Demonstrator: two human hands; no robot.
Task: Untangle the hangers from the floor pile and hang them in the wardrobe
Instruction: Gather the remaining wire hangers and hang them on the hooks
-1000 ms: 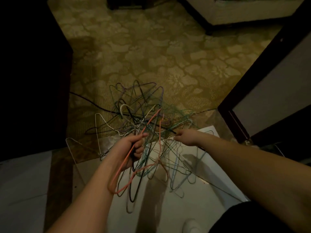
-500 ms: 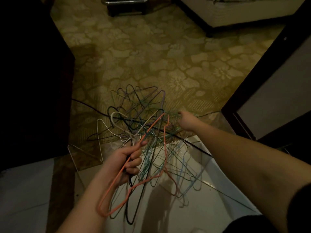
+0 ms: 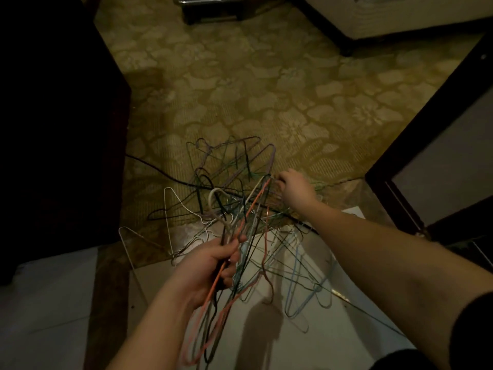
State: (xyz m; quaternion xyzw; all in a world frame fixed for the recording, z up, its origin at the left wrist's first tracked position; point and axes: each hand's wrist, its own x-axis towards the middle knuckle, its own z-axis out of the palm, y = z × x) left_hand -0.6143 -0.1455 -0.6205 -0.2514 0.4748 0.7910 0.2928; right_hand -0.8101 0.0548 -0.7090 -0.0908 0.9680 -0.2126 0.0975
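Wire hangers (image 3: 240, 209) in a big tangled pile, sitting half on the patterned yellowish carpet (image 3: 240, 89) and half on the white floor tiles (image 3: 48, 303) near the camera. All sorts of colours in there: white, black, purple, green, light blue.

The left hand (image 3: 210, 265) has its fingers wrapped round a bundle of several wires at once, thumb up on top. An orange hanger (image 3: 213, 284) runs right through that grip, its long side passing between the fingers and palm, with the looped end hanging down below the wrist and the other end poking up toward the pile. A black one and a greenish one hang through the same fist.

The right hand (image 3: 293, 190) is reached out further, at the far right edge of the pile, fingers curled down and pinching at some wires there. Can't really tell which hanger it's got, too dark and tangled.

Dark wardrobe door (image 3: 426, 156) stands open on the right, a dark cabinet side (image 3: 53, 129) on the left. A black cable (image 3: 160, 170) runs across the carpet into the pile.
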